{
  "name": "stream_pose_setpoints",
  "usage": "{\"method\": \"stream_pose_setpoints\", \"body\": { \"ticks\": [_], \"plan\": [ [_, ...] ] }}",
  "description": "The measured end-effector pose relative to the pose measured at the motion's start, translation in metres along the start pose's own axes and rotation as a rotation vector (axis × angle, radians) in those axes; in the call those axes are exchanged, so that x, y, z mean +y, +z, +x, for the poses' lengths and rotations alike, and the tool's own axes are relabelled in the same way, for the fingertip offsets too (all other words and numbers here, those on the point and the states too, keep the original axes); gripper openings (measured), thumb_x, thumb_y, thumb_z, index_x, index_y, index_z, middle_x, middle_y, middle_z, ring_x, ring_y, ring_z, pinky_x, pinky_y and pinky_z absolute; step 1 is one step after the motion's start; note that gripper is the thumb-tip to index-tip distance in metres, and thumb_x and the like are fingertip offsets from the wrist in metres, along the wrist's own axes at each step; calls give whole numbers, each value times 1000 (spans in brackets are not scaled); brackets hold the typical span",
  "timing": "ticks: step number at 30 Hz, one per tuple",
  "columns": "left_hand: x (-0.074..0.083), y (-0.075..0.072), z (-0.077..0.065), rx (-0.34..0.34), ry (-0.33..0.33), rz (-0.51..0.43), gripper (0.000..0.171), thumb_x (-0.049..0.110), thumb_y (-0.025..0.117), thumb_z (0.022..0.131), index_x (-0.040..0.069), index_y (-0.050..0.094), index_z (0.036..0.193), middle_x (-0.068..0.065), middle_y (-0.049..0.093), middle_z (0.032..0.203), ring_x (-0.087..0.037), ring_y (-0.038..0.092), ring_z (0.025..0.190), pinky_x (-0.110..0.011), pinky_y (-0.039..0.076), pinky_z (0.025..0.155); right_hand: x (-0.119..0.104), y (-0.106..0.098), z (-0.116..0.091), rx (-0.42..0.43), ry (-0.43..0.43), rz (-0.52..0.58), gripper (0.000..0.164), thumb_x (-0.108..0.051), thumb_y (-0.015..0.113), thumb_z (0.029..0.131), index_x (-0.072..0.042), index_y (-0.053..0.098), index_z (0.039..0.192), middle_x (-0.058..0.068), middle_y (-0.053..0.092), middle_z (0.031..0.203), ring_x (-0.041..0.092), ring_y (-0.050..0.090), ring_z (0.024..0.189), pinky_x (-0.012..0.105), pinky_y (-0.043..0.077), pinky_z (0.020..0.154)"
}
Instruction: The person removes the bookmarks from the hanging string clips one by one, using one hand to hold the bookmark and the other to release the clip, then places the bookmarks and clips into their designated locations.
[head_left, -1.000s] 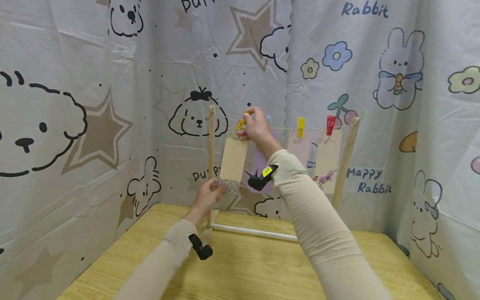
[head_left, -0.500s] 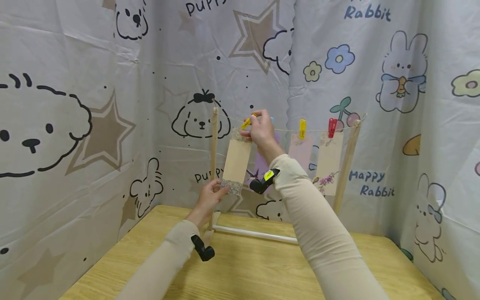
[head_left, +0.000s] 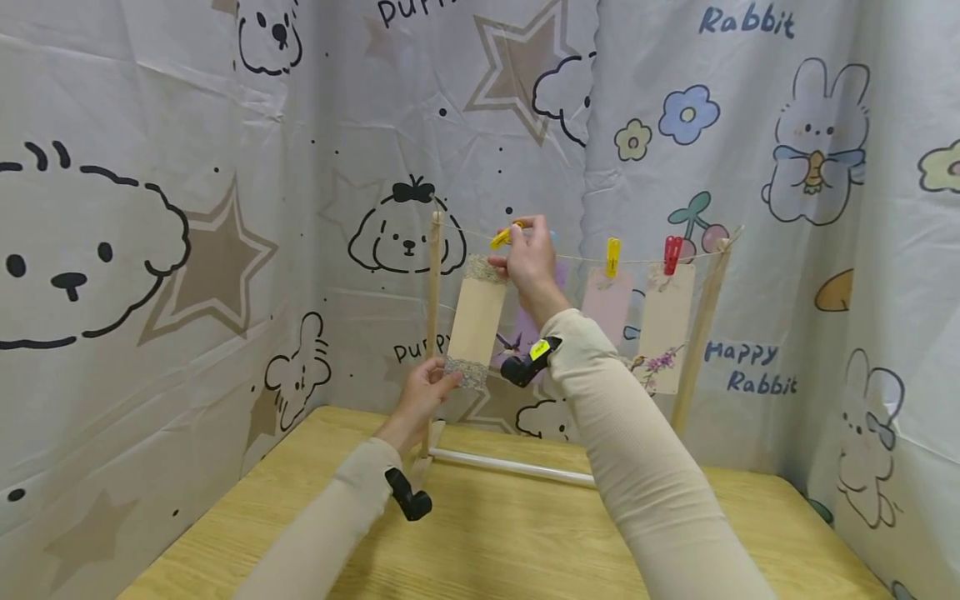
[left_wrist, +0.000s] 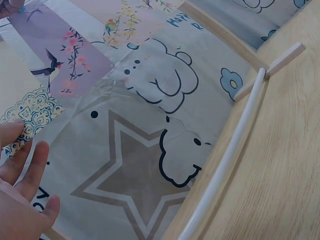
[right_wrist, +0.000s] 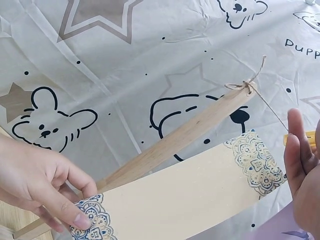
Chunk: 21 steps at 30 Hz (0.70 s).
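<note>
Card [head_left: 477,317]: one, cream, patterned at both ends; held tilted just beside the left post [head_left: 434,283], below the string [right_wrist: 270,109].
Left hand [head_left: 422,393]: thumb and fingers pinching the card's lower end.
Right hand [head_left: 531,260]: pinching a yellow clip [head_left: 501,239] above the card, fingers by its upper corner (whether they grip it, cannot tell).
Purple card [left_wrist: 65,55]: one, with bird and blossom, partly behind the right hand in the head view.
Pink card [head_left: 607,302]: one, hung by a second clip [head_left: 613,257], also yellow.
Blossom card [head_left: 667,325]: one, hung by a red clip [head_left: 672,255] near the right post [head_left: 701,337].
</note>
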<state>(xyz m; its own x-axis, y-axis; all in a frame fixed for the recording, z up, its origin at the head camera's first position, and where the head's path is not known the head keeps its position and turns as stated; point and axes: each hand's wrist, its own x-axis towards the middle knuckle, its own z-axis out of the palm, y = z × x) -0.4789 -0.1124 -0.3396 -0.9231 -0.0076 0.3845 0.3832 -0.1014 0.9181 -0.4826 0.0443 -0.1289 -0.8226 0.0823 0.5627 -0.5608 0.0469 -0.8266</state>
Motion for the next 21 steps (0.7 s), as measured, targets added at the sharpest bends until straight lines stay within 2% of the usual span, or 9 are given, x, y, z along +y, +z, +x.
{"method": "stream_pose_setpoints", "body": {
  "ticks": [3, 10, 16, 21],
  "plan": [
    [0, -1, 1, 7, -10, 6, 9, 9, 67, 102, 6, 58, 102, -3, 66, 92, -23, 61, 98, -37, 44, 84, -2, 0, 0, 4, 0, 11, 26, -19, 41, 114, -6, 45, 136, 10, 67, 129, 18, 70, 68, 24, 52, 56],
    [0, -1, 1, 0, -11, 21, 8, 10, 67, 102, 6, 61, 102, -5, 69, 100, -22, 60, 108, -37, 44, 89, -4, -1, 0, 20, -7, 51, 27, -19, 41, 114, -4, 44, 136, 9, 66, 127, 17, 70, 68, 24, 52, 56],
    [-2, 0, 1, -3, 4, 6, 14, 7, 68, 101, 8, 56, 94, -2, 66, 86, -17, 60, 88, -33, 41, 76, -8, -4, 1, 26, -20, 95, 25, -17, 40, 114, -4, 44, 135, 11, 66, 130, 17, 70, 66, 24, 51, 53],
    [-1, 0, 0, -3, 4, 17, 10, 8, 68, 101, 7, 58, 100, -2, 65, 89, -17, 61, 88, -32, 43, 76, -9, -6, 2, 11, -28, 122, 22, -17, 41, 114, -6, 44, 133, 9, 66, 131, 16, 70, 64, 21, 48, 49]
  ]
}}
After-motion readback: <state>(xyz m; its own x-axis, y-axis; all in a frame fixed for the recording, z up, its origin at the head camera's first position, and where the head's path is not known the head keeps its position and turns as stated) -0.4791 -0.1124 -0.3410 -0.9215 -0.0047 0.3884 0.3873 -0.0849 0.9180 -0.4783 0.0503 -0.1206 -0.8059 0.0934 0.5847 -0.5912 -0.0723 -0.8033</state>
